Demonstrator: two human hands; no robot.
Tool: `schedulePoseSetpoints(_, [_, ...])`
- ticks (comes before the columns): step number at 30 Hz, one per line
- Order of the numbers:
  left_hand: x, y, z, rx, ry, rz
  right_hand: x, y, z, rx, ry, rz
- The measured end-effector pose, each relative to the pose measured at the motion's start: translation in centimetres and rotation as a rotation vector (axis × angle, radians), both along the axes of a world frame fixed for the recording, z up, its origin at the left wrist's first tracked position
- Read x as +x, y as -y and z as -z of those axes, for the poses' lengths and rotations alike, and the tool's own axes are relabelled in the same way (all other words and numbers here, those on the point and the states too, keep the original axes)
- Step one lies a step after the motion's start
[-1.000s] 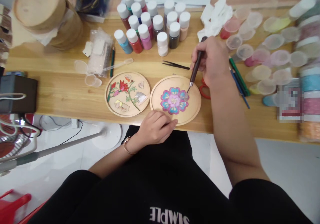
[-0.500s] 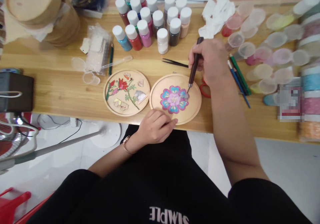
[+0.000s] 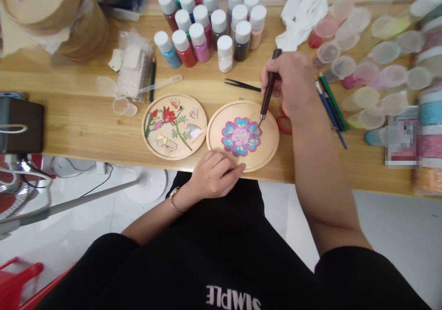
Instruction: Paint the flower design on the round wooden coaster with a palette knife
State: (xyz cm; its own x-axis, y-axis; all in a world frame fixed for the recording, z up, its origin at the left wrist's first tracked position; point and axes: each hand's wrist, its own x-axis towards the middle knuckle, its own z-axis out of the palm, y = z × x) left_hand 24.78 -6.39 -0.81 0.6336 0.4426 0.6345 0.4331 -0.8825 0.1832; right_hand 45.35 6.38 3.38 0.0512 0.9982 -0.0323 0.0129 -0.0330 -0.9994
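A round wooden plate (image 3: 216, 151) with a raised rim lies on the table, bearing a pink, blue and purple flower (image 3: 241, 136). Curled at its near rim, my left hand (image 3: 216, 175) grips the edge with fingertips and thumb. My right hand (image 3: 293, 82) is closed round the dark handle of a thin metal-tipped tool (image 3: 268, 89). The tool slants down, its tip at the flower's right petal; whether it touches is too small to tell. To the left lies a second wooden plate (image 3: 148, 146) with red flowers, green stems and shell-like pieces.
Several white-capped paint bottles (image 3: 224, 54) stand behind the plates. Black tweezers (image 3: 241, 85) lie beyond the flower plate. Red-handled scissors (image 3: 284, 123), partly hidden, sit by my right wrist. Pencils and a brush (image 3: 331, 109), then plastic cups (image 3: 386, 52), are farther right. Crumpled tissue (image 3: 302, 17) lies behind.
The view has shifted slightly. Both hands keep nearly the same place, and the tool's tip stays at the right petal with only a tiny movement.
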Motion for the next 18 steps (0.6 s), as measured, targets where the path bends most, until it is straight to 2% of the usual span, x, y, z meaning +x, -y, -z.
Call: schedulePoseSetpoints(18, [0.03,0.03,0.07,0.000,0.007,0.004,0.35,-0.42,0.88,-0.014,0.051,0.006])
